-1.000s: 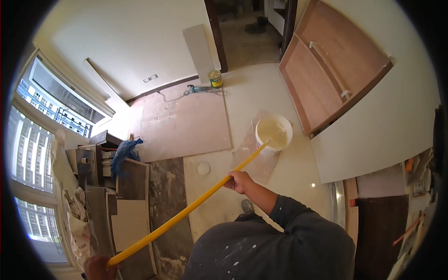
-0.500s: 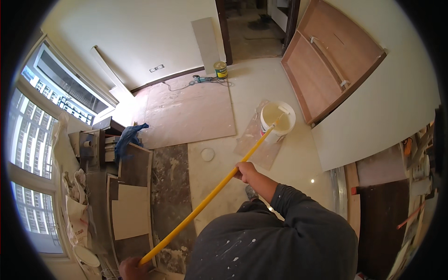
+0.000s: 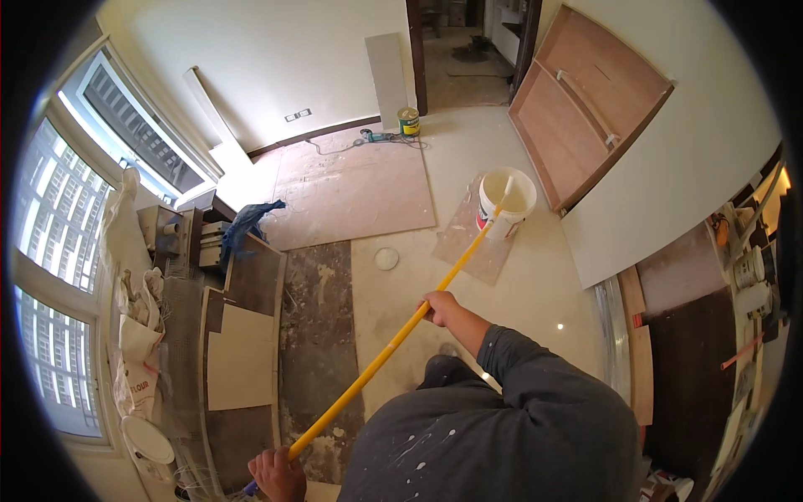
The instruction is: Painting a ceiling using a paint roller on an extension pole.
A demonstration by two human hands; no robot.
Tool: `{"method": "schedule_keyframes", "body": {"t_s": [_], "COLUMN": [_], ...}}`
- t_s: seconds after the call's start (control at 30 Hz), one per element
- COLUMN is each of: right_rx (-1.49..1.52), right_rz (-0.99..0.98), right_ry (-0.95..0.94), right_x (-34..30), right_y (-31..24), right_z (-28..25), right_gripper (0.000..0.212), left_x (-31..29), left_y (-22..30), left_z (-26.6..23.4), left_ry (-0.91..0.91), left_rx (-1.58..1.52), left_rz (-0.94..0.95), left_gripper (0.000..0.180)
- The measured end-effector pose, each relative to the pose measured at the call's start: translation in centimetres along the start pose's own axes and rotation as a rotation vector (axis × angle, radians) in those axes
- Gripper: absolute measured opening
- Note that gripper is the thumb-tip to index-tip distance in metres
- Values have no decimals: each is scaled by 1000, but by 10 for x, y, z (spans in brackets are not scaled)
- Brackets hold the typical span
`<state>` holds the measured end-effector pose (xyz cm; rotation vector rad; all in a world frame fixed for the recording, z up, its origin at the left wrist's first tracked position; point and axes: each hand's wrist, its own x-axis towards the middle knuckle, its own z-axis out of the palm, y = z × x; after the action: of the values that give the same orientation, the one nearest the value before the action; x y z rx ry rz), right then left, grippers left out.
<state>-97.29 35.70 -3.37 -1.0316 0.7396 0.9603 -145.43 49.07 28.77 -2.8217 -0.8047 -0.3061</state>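
A long yellow extension pole (image 3: 368, 373) slants across the view from lower left to the white bucket (image 3: 496, 226) ahead. My right hand (image 3: 441, 308) is wrapped round the pole near its middle. Close to the purple-tipped lower end, my left hand (image 3: 280, 473) grips it too. The pole's far end reaches into the bucket's mouth; what is fixed on that end is too small to make out. Pale liquid shows inside the bucket, which stands on a thin board (image 3: 477, 261) on the floor.
Ahead lies a large pinkish board (image 3: 355, 188) with a corded power tool (image 3: 381, 135) and a small green-yellow can (image 3: 408, 122) at its far edge. Wooden panels (image 3: 242, 360) and a blue bag (image 3: 242, 230) sit left. A shallow wooden frame (image 3: 590, 100) leans at right.
My left hand has come further into view, still on the pole. The pole's far end sits a little differently in the bucket. The whole view has shifted slightly.
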Motion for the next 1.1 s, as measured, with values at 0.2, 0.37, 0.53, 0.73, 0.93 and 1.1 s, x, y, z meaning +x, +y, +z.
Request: {"method": "schedule_keyframes", "body": {"t_s": [0.2, 0.37, 0.53, 0.73, 0.93, 1.1], "right_rx": [-173, -207, -247, -323, -420, -373], "right_rz": [-23, -21, -35, 13, 3, 0], "right_ry": [74, -30, 16, 47, 155, 149], "right_x": [-2, -3, -2, 4, 1, 3], "right_y": [19, 17, 22, 32, 38, 39], "right_z": [6, -8, -13, -30, -42, -56], "right_gripper": [9, 11, 16, 19, 22, 22], "left_x": [-5, -6, -7, -16, -28, -82], "left_y": [-1, -3, 2, 7, 20, 2], "left_z": [-5, -6, -3, 11, 27, 65], "left_ry": [-6, -74, -464, -871, -1146, -1032], "left_rx": [-5, -27, -175, -506, -799, -880], "left_rz": [-6, -34, -167, -328, -593, -571], "left_gripper": [16, 16, 19, 23, 30, 29]}}
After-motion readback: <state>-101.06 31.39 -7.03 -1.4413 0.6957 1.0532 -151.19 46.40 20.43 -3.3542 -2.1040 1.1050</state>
